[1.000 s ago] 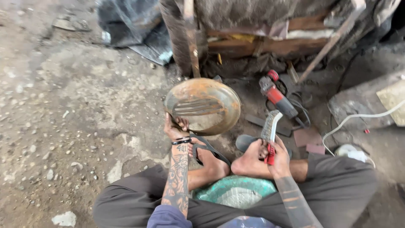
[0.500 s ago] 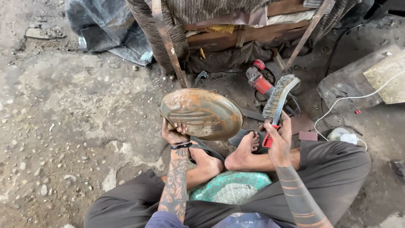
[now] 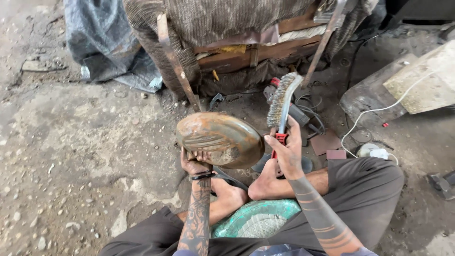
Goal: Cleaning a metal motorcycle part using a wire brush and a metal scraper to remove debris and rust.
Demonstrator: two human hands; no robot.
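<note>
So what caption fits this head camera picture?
Left hand holds a rusty round metal pan; right hand raises a red-handled wire brush.

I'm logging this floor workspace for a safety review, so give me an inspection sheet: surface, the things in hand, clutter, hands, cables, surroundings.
Surface: bare dirt and concrete ground, gritty, with scattered stones.
Things in hand: rusty round metal dish, held tilted above the feet; wire brush with red handle, bristles up, held apart from the dish.
Clutter: red power tool on the ground behind the brush; two small brown sheets; green woven mat under the feet.
Hands: left hand grips the dish's lower edge; right hand holds the brush handle.
Cables: white cable runs across the ground at right; dark cord coiled beside the power tool.
Surroundings: worn wooden furniture frame, grey tarpaulin, stone slab.
</note>
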